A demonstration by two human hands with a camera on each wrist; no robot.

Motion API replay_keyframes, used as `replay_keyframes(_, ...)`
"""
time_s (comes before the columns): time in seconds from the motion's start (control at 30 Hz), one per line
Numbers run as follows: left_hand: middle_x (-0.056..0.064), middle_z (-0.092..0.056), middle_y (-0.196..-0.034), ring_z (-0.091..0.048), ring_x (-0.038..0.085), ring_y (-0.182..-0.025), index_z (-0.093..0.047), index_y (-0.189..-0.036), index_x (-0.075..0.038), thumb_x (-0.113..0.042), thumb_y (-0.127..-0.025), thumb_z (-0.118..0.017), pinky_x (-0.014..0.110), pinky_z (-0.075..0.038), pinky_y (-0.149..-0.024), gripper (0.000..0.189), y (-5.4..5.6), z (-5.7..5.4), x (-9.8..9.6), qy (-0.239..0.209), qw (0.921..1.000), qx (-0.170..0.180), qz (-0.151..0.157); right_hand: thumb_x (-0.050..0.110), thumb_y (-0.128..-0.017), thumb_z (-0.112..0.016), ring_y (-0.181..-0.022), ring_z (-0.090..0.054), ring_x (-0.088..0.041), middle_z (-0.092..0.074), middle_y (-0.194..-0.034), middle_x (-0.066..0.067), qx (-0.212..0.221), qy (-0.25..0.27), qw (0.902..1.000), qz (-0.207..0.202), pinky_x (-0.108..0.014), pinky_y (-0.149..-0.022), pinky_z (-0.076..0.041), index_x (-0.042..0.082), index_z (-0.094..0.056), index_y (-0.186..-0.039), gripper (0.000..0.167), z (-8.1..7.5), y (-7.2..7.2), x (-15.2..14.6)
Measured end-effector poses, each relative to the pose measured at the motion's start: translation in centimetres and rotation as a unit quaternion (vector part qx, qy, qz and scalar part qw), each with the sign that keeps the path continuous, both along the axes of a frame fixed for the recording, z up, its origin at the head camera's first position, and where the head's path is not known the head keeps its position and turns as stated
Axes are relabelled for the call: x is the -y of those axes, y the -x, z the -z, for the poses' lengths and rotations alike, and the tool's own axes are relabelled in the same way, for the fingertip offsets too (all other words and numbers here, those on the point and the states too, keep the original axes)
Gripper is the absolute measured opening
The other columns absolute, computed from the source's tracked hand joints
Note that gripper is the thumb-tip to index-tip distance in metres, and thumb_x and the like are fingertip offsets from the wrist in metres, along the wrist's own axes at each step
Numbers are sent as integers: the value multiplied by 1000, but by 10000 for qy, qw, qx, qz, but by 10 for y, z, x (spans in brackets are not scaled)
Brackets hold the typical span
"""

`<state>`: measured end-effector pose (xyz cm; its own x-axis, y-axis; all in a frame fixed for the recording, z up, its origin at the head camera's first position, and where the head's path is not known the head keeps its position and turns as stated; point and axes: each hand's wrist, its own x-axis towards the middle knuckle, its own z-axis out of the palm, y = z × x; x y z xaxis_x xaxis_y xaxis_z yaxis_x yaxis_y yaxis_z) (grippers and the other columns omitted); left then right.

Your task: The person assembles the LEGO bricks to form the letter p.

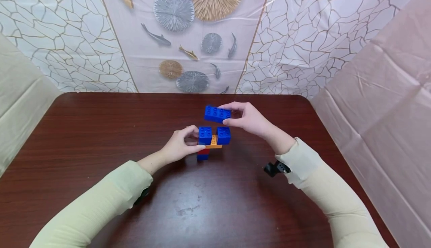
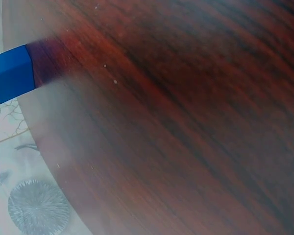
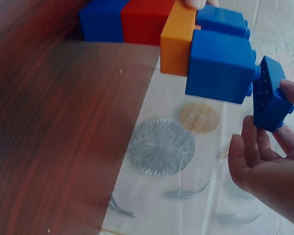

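A long blue brick (image 1: 214, 115) with two rows of studs is pinched between the thumb and fingers of my right hand (image 1: 248, 119), just above a small tower. The tower has two square blue bricks on top, a left one (image 1: 205, 135) and a right one (image 1: 223, 135), with a gap between them. They sit on an orange brick (image 1: 213, 146); below it are a red brick (image 1: 203, 152) and a blue bottom brick (image 1: 202, 157). My left hand (image 1: 176, 147) grips the tower's upper left side. In the right wrist view, the held brick (image 3: 269, 93) is tilted beside the top studs.
The tower stands on a dark brown wooden table (image 1: 84, 128). A patterned curtain (image 1: 202, 53) hangs behind the table, and pale cloth (image 1: 380, 109) lines the right side. A black wrist device (image 1: 277, 168) is strapped at the right sleeve.
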<state>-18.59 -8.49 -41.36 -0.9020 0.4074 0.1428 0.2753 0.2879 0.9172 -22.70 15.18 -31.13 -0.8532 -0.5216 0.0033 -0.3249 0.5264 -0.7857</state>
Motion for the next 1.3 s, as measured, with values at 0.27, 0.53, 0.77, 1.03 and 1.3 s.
replay_keyframes(0.27, 14, -63, -102, -65, 26, -96, -53, -100, -7, -13, -81, -73, 36, -55, -82, 28, 0, -1, 0, 22, 10000, 51, 4, 12, -83, -69, -91, -55, -21, -65, -112, -12, -181, 13, 9989, -424, -33, -77, -49, 6, -60, -122, 40, 5, -8, 7)
replay_keyframes(0.53, 15, -63, -104, -65, 27, -96, -53, -102, -7, -13, -80, -73, 36, -55, -81, 30, 0, 0, 1, 25, 10000, 15, 20, 11, -82, -70, -98, -58, -22, -63, -117, -13, -165, -114, 9977, -654, -38, -88, -52, 5, -61, -122, 41, 10, -11, 10)
replay_keyframes(0.77, 15, -62, -104, -65, 27, -96, -53, -102, -7, -12, -80, -73, 35, -55, -81, 30, 1, 1, 1, 18, 10000, -5, 23, 10, -82, -70, -100, -58, -23, -62, -117, -12, -64, -192, 9969, -765, -39, -89, -52, 6, -61, -122, 41, 11, -10, 9)
replay_keyframes(1.03, 15, -62, -104, -65, 27, -96, -52, -101, -7, -12, -80, -73, 35, -55, -82, 30, 2, 2, 1, 29, 10000, 81, -7, 12, -83, -69, -104, -58, -24, -59, -122, -12, -153, -337, 9942, -1012, -38, -89, -53, 7, -57, -125, 44, 11, -12, 6)
replay_keyframes(1.3, 14, -62, -103, -64, 27, -96, -53, -100, -6, -11, -80, -74, 35, -55, -81, 30, 2, 3, 1, -31, 10000, -37, 21, 14, -82, -72, -103, -57, -26, -56, -123, -12, -81, -186, 9935, -1118, -40, -88, -52, 6, -49, -128, 52, 13, -15, 12)
